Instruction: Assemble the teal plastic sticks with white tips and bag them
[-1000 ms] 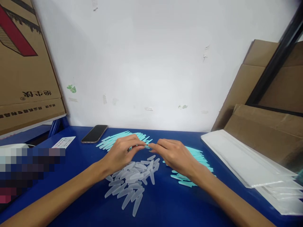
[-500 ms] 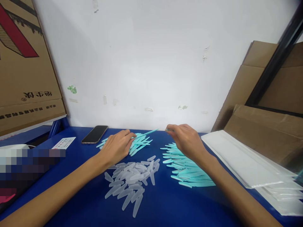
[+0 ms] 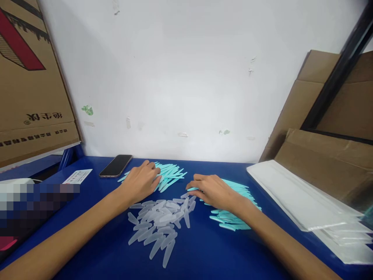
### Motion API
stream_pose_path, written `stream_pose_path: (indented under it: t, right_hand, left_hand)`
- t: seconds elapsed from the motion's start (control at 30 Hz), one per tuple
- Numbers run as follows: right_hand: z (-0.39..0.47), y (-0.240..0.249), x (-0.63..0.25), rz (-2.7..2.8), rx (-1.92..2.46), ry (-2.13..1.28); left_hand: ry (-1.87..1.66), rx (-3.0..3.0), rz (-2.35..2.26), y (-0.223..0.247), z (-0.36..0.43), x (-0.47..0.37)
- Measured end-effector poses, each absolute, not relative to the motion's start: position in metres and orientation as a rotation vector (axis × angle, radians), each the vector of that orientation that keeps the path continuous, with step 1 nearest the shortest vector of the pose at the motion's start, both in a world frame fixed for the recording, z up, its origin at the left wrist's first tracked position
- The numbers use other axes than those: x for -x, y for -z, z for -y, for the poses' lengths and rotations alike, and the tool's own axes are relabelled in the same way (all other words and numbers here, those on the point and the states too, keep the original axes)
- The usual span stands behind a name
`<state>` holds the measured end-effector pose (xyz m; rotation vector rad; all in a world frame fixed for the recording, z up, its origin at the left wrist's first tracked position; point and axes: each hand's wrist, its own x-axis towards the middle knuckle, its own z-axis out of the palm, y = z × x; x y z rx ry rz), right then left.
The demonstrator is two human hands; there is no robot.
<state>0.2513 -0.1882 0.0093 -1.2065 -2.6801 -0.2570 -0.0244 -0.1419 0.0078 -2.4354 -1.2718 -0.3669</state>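
My right hand (image 3: 212,190) is pinching a turquoise plastic stick (image 3: 192,189), thumb against fingers; my left hand (image 3: 142,181) curls over the turquoise pile (image 3: 171,178), and whether it grips one I can't tell. Blue table (image 3: 210,249), white wall (image 3: 175,77) at twelve. From the frosted plastic pieces (image 3: 163,219), phone (image 3: 115,166) at eleven, my stick close at one, its tip pointing to nine, long axis nine-to-three.
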Motion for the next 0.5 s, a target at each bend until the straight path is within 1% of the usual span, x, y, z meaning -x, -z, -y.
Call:
stream_pose_path:
  t: [0.17,0.3,0.4,0.5]
  right_hand:
    - [0.190,-0.007,-0.246,2.714,1.223,0.254]
    - [0.190,-0.007,-0.242,2.714,1.262,0.330]
    - [0.189,-0.009,-0.242,2.662,1.280,0.389]
    - [0.191,-0.014,-0.244,2.521,1.260,0.384]
  left_hand:
    - [0.333,2.458,1.241,-0.007,0.144,0.021]
    - [0.336,2.482,1.207,-0.009,0.148,0.018]
    - [0.448,2.503,1.190,-0.013,0.153,0.015]
    - [0.697,2.611,1.119,-0.018,0.161,0.010]
